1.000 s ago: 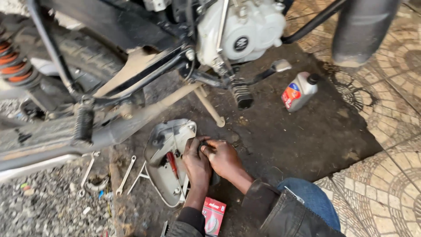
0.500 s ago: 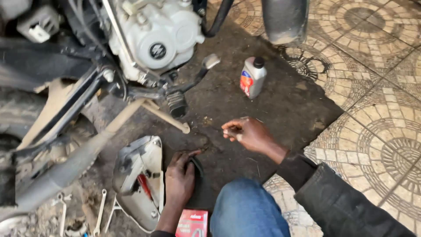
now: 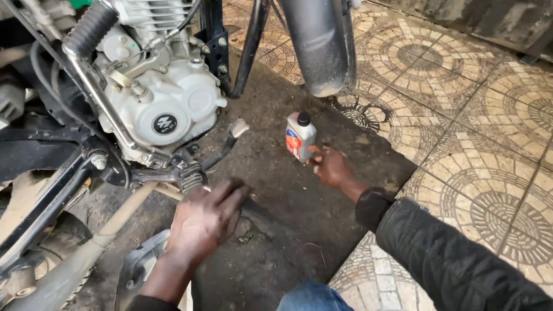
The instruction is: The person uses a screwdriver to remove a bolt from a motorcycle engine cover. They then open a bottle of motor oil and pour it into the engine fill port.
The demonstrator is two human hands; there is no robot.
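The right hand has moved from the oily ground to the grey oil bottle standing below the motorcycle engine, fingers closing on it; left hand hovers spread, empty. Lifting needs a firmer grasp.

Bottle — right of engine
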